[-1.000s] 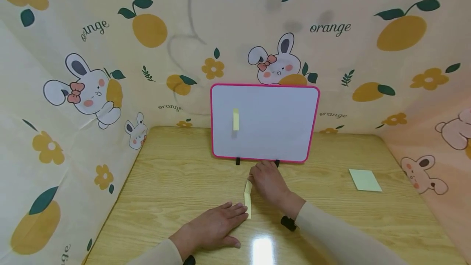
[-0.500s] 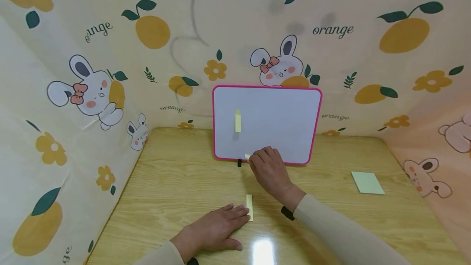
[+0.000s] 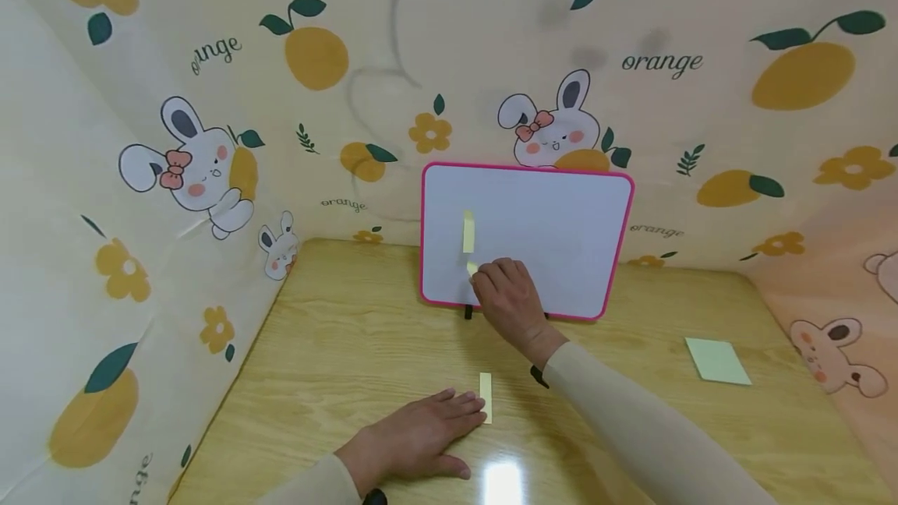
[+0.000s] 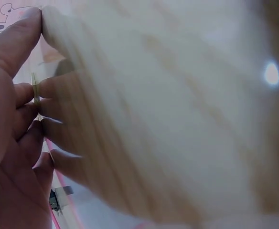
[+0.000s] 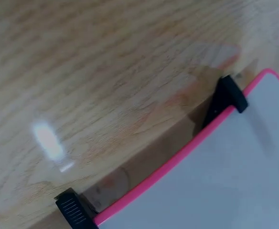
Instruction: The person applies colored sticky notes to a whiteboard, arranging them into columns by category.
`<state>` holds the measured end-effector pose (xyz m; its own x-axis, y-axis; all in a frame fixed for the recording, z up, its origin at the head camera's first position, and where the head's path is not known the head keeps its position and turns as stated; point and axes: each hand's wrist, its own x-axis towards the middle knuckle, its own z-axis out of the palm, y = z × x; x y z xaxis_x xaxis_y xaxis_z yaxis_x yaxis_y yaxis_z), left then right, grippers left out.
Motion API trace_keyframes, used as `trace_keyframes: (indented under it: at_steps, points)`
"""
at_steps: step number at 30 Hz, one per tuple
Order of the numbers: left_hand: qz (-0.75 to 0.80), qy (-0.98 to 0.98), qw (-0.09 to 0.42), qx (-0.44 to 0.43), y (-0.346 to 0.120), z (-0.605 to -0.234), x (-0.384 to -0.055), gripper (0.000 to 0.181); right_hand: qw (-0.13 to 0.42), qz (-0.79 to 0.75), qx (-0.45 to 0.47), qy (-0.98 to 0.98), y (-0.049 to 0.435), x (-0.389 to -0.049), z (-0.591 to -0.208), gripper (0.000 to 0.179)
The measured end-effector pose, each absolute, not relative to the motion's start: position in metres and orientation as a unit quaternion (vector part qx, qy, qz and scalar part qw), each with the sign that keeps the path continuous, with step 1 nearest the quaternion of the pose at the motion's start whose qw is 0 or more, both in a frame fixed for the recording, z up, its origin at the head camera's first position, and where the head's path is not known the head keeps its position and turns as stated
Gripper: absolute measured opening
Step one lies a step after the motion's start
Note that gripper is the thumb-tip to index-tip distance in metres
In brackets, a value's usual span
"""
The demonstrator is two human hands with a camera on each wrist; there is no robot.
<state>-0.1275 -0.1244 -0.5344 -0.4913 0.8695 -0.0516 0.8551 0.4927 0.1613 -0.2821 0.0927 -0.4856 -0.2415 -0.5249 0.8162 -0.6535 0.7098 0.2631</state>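
Observation:
My right hand (image 3: 510,302) pinches a pale yellow sticky note strip (image 3: 472,267) in front of the whiteboard (image 3: 561,232), whose frame is pink. The strip's upper end shows past the fingertips; the rest is hidden. Just above it, another yellow strip (image 3: 468,232) hangs upright on the board's left part. My left hand (image 3: 421,439) lies flat, fingertips over the left edge of a narrow yellow sticky note pad (image 3: 486,392) on the table. In the left wrist view, the pad's thin edge (image 4: 35,86) shows by the fingers. The right wrist view shows the board but not the hand.
Black feet (image 5: 225,98) hold up the whiteboard's lower edge. A pale green square sticky note pad (image 3: 718,361) lies on the wooden table (image 3: 337,333) at the right. Cloth walls (image 3: 231,115) printed with rabbits and oranges enclose the table at the back and sides.
My right hand has peeled the strip off the pad and carried it up and forward to the whiteboard. My left hand stays on the pad. The head view has shifted slightly.

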Motion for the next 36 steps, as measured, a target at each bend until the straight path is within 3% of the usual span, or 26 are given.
trace_keyframes:
  at_steps: [36]
  points:
    - [0.067,0.863,0.076,0.496,-0.127,-0.538,-0.131,0.076,0.443,0.038,0.362,-0.819,0.078,-0.312,-0.506,0.018]
